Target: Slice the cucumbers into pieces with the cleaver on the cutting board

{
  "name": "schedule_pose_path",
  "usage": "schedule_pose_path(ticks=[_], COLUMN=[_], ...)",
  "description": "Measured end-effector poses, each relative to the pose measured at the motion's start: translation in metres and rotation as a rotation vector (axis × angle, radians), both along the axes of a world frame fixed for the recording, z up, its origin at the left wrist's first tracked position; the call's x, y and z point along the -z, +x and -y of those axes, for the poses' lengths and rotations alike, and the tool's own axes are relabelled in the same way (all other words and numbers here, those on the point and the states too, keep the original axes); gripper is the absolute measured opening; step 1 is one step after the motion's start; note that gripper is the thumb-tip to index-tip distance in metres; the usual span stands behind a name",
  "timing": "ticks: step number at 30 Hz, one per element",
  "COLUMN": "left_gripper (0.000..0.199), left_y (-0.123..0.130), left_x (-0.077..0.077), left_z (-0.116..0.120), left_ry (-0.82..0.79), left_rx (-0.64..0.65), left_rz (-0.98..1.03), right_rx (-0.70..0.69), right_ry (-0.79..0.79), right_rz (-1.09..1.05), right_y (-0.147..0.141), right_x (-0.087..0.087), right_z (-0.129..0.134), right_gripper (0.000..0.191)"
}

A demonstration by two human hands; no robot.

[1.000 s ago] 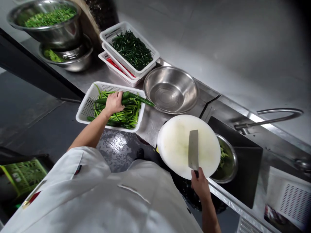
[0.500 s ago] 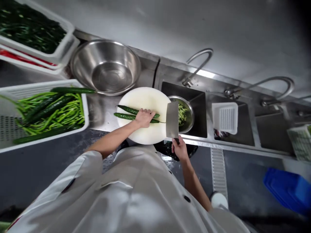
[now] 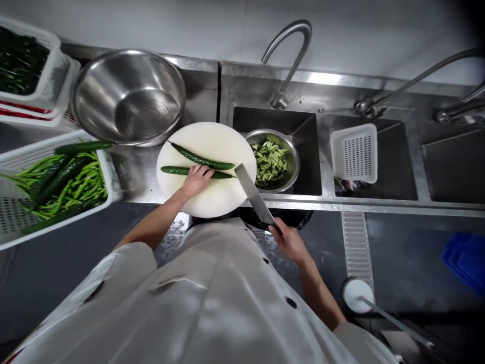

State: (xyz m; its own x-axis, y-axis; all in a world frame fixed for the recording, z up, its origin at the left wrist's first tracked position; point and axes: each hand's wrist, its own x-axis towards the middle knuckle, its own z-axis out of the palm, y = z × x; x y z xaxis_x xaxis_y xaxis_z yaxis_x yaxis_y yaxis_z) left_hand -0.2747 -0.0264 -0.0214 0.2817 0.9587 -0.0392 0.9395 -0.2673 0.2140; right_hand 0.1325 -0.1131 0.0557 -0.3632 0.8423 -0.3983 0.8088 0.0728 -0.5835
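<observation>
Two whole green cucumbers lie on a round white cutting board [image 3: 212,199]. My left hand [image 3: 196,180] is wrapped over the nearer cucumber [image 3: 176,170], which lies level across the board. The farther cucumber [image 3: 204,158] slants down to the right, just beyond my fingers. My right hand [image 3: 288,239] grips the dark handle of a cleaver [image 3: 255,197]. Its blade points up and left, with its tip over the board's right part, close to the nearer cucumber's thin end. Cut green pieces [image 3: 271,161] fill a metal bowl [image 3: 297,164] right of the board.
A large steel basin [image 3: 131,81] stands behind the board to the left. White baskets hold long green peppers [image 3: 81,182], cucumbers and dark greens. The bowl sits over a sink [image 3: 308,177]; beyond are a white basket [image 3: 354,151] in another sink and curved faucets [image 3: 290,60].
The cleaver has turned, its tip swinging left over the board. The two cucumbers are farther apart, and my left hand now rests on the nearer one only. The view has shifted.
</observation>
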Motion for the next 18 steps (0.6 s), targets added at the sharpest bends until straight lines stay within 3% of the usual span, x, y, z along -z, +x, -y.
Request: schedule_pose_path(ticks=[6, 11, 14, 18], left_gripper=[0.043, 0.038, 0.037, 0.035], left_y=[0.014, 0.025, 0.025, 0.024], left_x=[-0.013, -0.012, -0.006, -0.007], left_z=[0.03, 0.038, 0.036, 0.039], left_ry=[-0.064, -0.066, -0.053, -0.042], left_rx=[0.061, -0.02, -0.026, -0.039], left_rz=[0.016, 0.021, 0.035, 0.071], right_rx=[-0.326, -0.422, -0.421, -0.376], right_ry=[0.037, -0.018, -0.06, -0.065], right_rz=[0.276, 0.391, 0.395, 0.357], right_y=[-0.022, -0.034, -0.05, -0.066], right_x=[-0.025, -0.045, -0.041, -0.022], right_z=[-0.013, -0.017, -0.023, -0.029], right_gripper=[0.034, 0.031, 0.03, 0.03])
